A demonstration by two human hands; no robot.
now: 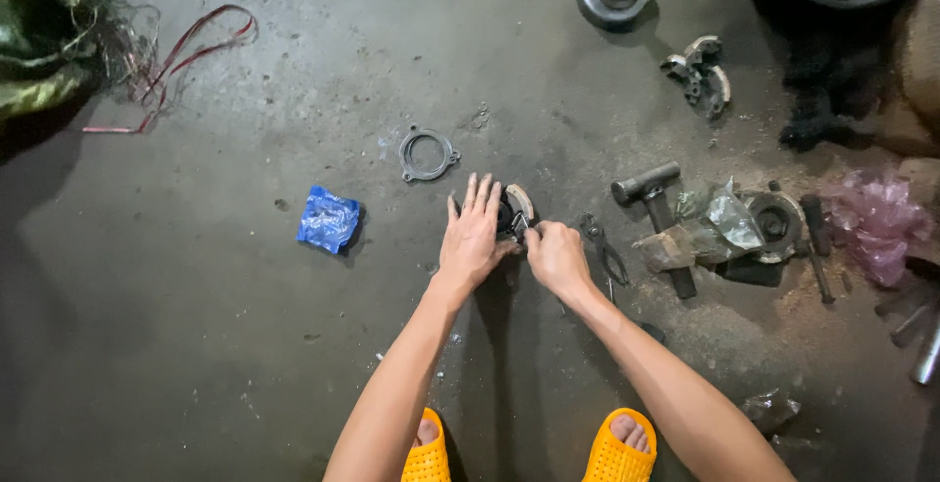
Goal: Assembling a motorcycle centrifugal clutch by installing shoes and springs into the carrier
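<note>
Grey concrete floor (245,345) under me, oil-stained, gritty; dim light, my shadows falling dark at left edge.

small dark round part (511,217) with curved grey shoe, on concrete floor (245,325).

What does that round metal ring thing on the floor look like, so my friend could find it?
Start at the person's left hand in the middle of the grey concrete floor. Just above and left of its fingertips lies a flat metal ring. Unlike the crumpled blue wrapper farther left, it is thin, grey, open in the middle, with small tabs around its edge.
</note>
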